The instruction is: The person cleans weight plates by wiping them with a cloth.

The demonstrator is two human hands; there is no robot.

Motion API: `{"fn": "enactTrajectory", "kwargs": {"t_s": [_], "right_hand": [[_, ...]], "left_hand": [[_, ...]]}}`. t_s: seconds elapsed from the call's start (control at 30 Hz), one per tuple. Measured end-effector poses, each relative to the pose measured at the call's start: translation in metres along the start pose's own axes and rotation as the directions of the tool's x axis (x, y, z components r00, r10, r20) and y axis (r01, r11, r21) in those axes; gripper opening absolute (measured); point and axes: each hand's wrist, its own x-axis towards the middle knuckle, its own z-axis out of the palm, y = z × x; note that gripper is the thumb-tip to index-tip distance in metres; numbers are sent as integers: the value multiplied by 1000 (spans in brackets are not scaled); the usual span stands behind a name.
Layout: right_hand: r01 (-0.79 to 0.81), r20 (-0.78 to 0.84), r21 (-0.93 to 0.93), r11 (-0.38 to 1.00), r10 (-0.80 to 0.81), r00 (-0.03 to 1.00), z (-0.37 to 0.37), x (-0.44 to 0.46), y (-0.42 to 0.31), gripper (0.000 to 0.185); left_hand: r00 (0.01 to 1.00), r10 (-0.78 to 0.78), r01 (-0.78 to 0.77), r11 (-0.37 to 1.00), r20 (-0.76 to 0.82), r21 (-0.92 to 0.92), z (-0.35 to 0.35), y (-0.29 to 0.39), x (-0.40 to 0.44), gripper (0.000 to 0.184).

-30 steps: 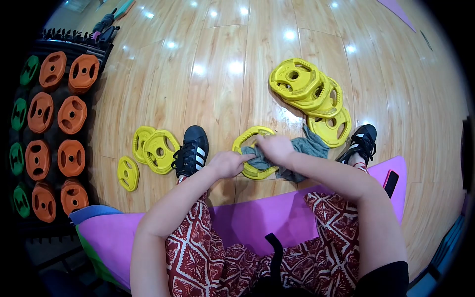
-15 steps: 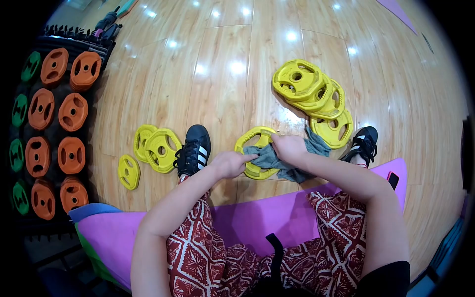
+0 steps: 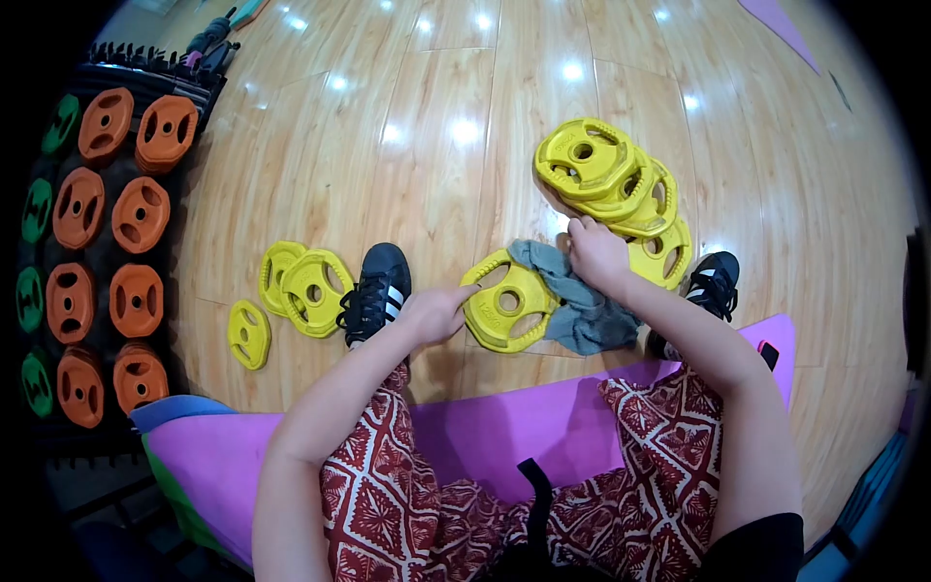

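Note:
A yellow weight plate [image 3: 527, 335] lies on the floor between my shoes. My left hand [image 3: 436, 315] has its fingers closed on the plate's left edge. Just right of the plate, my right hand [image 3: 596, 254] is closed on a crumpled grey cloth [image 3: 596, 320], part of which rests over the plate's upper right edge. Beyond my right hand, several yellow plates [image 3: 582, 160] lie overlapped in a slanting row, the nearest one partly hidden by the hand.
More yellow plates [image 3: 315, 294] lie left of my left shoe [image 3: 380, 281]. A rack of orange plates [image 3: 141, 215] and green plates stands at the far left. A purple mat [image 3: 504, 427] lies under my legs, with a phone [image 3: 768, 355] on its right part.
My right hand has moved up and right with the cloth, uncovering the centre of the plate. My left hand has shifted slightly left, to the plate's edge.

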Motion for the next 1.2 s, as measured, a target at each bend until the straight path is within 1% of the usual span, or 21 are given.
{"fn": "enactTrajectory", "kwargs": {"t_s": [0.03,0.07,0.13,0.2,0.23,0.27,0.33,0.37,0.43,0.47,0.53,0.57,0.67,0.73,0.8,0.97,1.03,1.1,1.13,1.2], "right_hand": [[110,-56,4,994,-110,992,-1,1,-3,15],[109,-52,3,994,-109,993,0,1,-8,15],[283,23,39,958,-284,959,-9,3,-36,23],[305,78,86,949,-311,947,-3,1,-52,29],[277,74,70,958,-282,957,2,2,-54,33],[275,72,70,959,-280,957,7,3,-51,33],[177,69,189,966,-193,979,14,7,-44,33],[179,69,189,966,-195,978,16,5,-38,33],[268,102,249,931,-301,948,13,1,-27,27],[271,102,248,930,-303,947,12,-3,-23,27],[437,117,211,875,-466,877,5,-14,-20,18],[558,4,195,807,-569,822,11,-17,-18,13],[562,37,168,810,-575,818,16,-19,-28,11],[539,50,170,825,-554,831,19,-13,-37,11],[328,87,254,910,-359,929,23,-7,-46,11],[271,32,222,937,-285,958,30,-3,-55,13],[255,25,222,941,-267,963,29,-4,-57,14],[120,60,290,949,-143,988,26,-2,-57,23],[119,58,290,950,-142,988,24,-1,-55,23],[-2,112,311,950,-34,993,22,1,-52,36]], "left_hand": [[995,-45,43,999,92,23,0,2,-1,42],[995,-44,43,999,94,19,2,2,0,42],[990,-75,71,997,119,34,2,1,3,42],[988,-82,78,996,132,38,1,2,4,43],[986,-90,85,996,140,42,1,3,5,44],[986,-87,82,996,140,44,0,3,5,44],[986,-95,93,995,138,25,0,3,5,44],[986,-96,94,995,136,25,0,2,4,44],[982,-111,109,994,151,21,-2,3,3,45],[982,-112,110,994,149,19,-3,4,3,45],[973,-133,133,991,188,15,-4,3,3,46],[973,-136,135,991,186,13,-4,3,3,46],[971,-134,136,991,196,7,-3,2,3,46],[967,-145,149,989,207,-6,-3,3,3,47],[965,-151,156,988,217,-8,-4,4,4,47],[952,-178,186,983,247,-6,-3,3,5,48],[974,-136,140,990,182,-7,0,1,5,45],[964,-161,165,986,212,-1,-2,4,5,47],[953,-187,192,981,238,3,-4,6,6,49],[958,-178,183,983,226,-1,-3,5,5,49]]}}
